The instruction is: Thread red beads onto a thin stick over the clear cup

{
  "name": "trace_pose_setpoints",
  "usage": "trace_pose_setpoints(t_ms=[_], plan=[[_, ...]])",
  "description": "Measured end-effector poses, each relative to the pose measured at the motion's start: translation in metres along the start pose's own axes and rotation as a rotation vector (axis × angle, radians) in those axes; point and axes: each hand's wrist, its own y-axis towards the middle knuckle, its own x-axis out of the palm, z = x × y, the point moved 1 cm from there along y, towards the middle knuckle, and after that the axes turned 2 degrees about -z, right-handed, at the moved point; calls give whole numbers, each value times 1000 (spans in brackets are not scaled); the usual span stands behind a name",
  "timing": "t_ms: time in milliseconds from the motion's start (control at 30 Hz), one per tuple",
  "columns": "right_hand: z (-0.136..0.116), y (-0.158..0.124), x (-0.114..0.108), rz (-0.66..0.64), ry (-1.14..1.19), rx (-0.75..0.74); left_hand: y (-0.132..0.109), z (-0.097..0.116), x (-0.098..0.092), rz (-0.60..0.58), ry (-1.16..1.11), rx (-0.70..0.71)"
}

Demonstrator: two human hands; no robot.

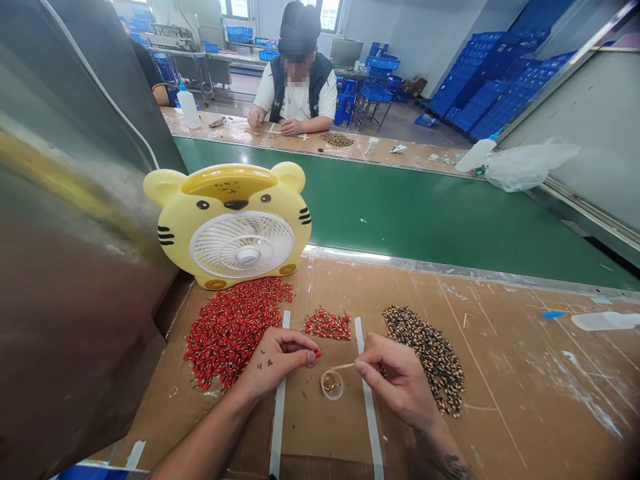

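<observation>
My left hand [277, 357] pinches a small red part [317, 352] between thumb and fingers, just above the brown tabletop. My right hand [395, 380] pinches a thin wooden stick [341, 366] whose tip points left toward the red part, over a small clear cup [332, 385] holding a little amber liquid. A big heap of red parts [233, 327] lies left of my left hand. A smaller red pile [329, 325] sits just beyond the cup. A heap of dark and gold parts [430, 350] lies right of my right hand.
A yellow tiger-shaped fan [230, 223] stands behind the red heap. Two white tape strips [369, 400] frame the work spot. A green conveyor belt [425, 213] runs beyond the table edge. Across it a seated person [297, 87] works. A metal panel [60, 233] walls the left.
</observation>
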Motion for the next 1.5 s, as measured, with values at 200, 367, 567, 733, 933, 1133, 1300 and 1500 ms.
trace_pose_setpoints(t_ms=[200, 367, 567, 733, 933, 1133, 1300, 1500], plan=[[-1, -9, 4, -332, -225, 102, -1, -1, 1, -14, -102, -26], [19, -12, -27, -110, -308, 204, 0, 0, 0, 25, -63, -34], [48, -8, -59, -81, -508, 258, -1, -3, -2, 10, -31, -15], [53, -2, -48, -175, -590, 232, 1, -6, -5, 17, -42, -17], [57, 6, -41, -147, -608, 255, 2, -4, -4, 29, -38, -30], [45, 1, -35, -65, -493, 282, 1, -4, -3, 37, -33, -14], [17, 3, -1, 38, -119, 192, 1, -4, -3, 41, 12, 25], [-12, 18, 28, 121, 78, 30, 2, -2, -3, 41, 34, 77]])
